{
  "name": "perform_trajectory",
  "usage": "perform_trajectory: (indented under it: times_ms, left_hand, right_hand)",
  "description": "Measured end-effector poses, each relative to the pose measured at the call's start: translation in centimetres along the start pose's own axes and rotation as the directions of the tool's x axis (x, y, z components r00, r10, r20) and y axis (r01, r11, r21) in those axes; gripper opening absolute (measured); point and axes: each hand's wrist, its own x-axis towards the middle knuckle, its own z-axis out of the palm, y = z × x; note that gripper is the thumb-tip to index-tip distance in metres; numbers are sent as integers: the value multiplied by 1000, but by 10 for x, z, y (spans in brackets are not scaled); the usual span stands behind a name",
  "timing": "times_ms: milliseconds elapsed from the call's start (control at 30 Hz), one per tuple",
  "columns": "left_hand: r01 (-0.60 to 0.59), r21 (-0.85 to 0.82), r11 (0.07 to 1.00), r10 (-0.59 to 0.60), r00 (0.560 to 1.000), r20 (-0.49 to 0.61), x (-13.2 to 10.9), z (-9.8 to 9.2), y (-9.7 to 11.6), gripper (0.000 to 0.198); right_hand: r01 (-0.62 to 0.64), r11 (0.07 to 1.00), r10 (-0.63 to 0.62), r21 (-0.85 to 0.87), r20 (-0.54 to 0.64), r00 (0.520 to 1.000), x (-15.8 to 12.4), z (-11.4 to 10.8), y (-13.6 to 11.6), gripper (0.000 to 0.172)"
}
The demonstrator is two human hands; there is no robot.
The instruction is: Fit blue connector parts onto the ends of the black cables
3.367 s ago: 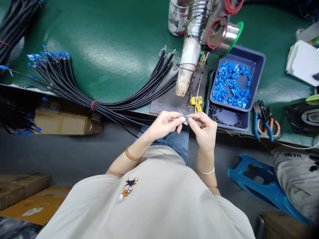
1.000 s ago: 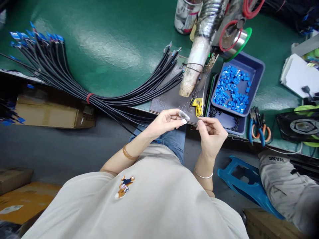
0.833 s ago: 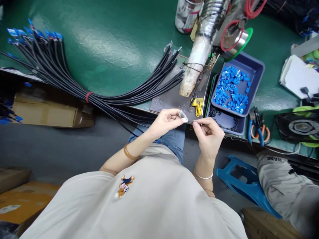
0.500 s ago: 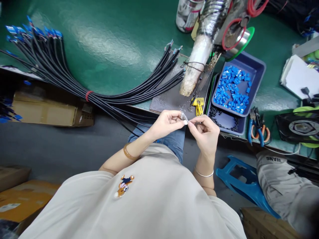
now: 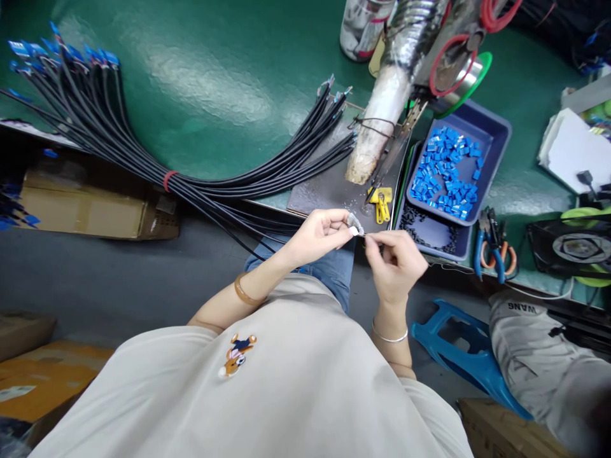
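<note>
My left hand [image 5: 319, 238] is closed, pinching a small white piece [image 5: 354, 231] with a greyish, see-through strip [image 5: 354, 221] curling beside it. Its exact kind is too small to make out. Just to the right, my right hand [image 5: 395, 262] is closed too, thumb and forefinger pressed together at the edge of that piece. What the right fingertips grip is hidden. Both hands are over my lap at the bench edge. A yellow tool [image 5: 381, 203] lies on the dark plate [image 5: 319, 197] beyond them, with tiny pale scraps scattered nearby.
Black cables [image 5: 229, 189], bound with a red tie [image 5: 168, 180], stretch across the left bench. A wrapped duct [image 5: 377, 124] hangs over the plate. At right stand a bin [image 5: 496, 137] of blue connectors, pliers [image 5: 494, 245] and a fan [image 5: 580, 245]. A person's leg [image 5: 529, 337] is beside a blue stool [image 5: 458, 343].
My right hand has drawn slightly to the right, away from the left fingertips. The white piece has shifted a little in my left hand, which stays nearly in place.
</note>
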Motion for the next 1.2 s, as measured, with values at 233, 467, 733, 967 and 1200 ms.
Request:
perform_trajectory:
  times_ms: [233, 467, 733, 967, 1200]
  left_hand:
    - [14, 9, 1000, -14, 1000, -3, -1, -1, -2, 18]
    - [-17, 46, 999, 17, 1000, -2, 0, 0, -3, 13]
    - [-57, 109, 992, 63, 997, -52, 1, 0, -13, 11]
    - [-157, 145, 977, 164, 986, -40, 1, -1, -13, 14]
    - [-333, 448, 830, 383, 923, -24, -3, -3, -16, 14]
  right_hand:
    - [-227, 963, 227, 145, 20, 974, 6, 2, -2, 4]
    - [-203, 971, 195, 126, 74, 978, 7, 5, -2, 8]
    - [63, 998, -63, -28, 8, 998, 1, 13, -6, 9]
    - [-457, 833, 449, 312, 102, 888, 1, 6, 0, 14]
    - [-579, 713, 531, 395, 234, 814, 3, 9, 1, 13]
